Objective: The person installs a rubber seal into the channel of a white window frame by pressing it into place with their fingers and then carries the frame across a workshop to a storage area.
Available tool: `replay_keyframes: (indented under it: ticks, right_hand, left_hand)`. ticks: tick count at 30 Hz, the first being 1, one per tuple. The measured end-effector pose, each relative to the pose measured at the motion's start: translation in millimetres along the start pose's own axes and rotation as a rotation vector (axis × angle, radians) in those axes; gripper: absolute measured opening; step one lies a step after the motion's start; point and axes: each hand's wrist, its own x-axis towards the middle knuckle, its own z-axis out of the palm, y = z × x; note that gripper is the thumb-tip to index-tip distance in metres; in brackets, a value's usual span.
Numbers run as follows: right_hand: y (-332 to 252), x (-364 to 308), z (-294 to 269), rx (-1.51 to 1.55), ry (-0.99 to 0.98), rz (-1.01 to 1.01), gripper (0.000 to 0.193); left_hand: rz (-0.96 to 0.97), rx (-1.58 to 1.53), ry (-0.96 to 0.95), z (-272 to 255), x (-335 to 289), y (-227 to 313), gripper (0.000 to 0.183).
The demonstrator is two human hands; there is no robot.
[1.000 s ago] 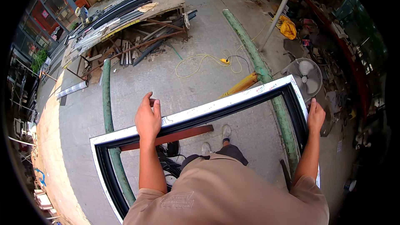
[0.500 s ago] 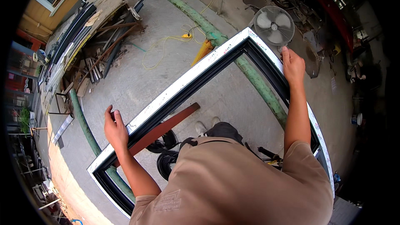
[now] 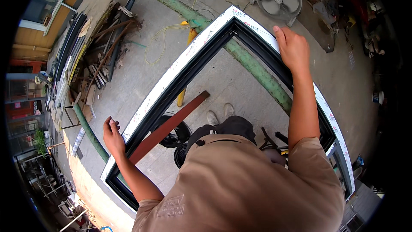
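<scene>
A large window frame (image 3: 176,66), black inside with white protective film on its outer faces, spans the view around my body. My right hand (image 3: 293,49) is closed at its upper right side, thumb at the outer edge and the other fingers curled. At the left long side, my left hand (image 3: 113,136) is against the outer edge with its fingers bent; part of its grip is hidden. Through the opening I see a green pipe (image 3: 257,71) and a flat reddish-brown bar (image 3: 171,124). My shoes (image 3: 221,112) are on the concrete inside the frame's outline.
A floor fan (image 3: 278,1) stands beyond my right hand. At the left is a workbench (image 3: 96,6) stacked with profiles and scrap. Another green pipe (image 3: 88,129) runs at left. A yellow cable (image 3: 164,34) crosses the floor, and black coils (image 3: 171,135) lie near my legs.
The frame's far corner has shifted left and up in view, and the floor scene has shifted too. Part of the yellow stand now shows through the opening. Both hands stay at the frame.
</scene>
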Motion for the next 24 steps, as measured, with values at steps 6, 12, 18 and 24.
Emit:
replay_keyframes:
  ticks: [6, 12, 18, 24]
  right_hand:
    - [1, 0, 3, 0.008, 0.043, 0.018, 0.057]
    - [-3, 2, -1, -0.02, 0.088, 0.048, 0.058]
    - [-5, -5, -2, -0.116, 0.154, 0.078, 0.058]
    - [-31, -26, 6, -0.087, 0.096, 0.09, 0.065]
  left_hand:
    - [-0.007, -0.009, -0.062, 0, 4, -3, 0.047]
    - [0.019, 0.019, -0.212, -7, 1, 7, 0.052]
    - [0.142, 0.002, -0.359, -8, 9, 14, 0.051]
    - [0.189, -0.017, -0.473, -10, 11, 26, 0.049]
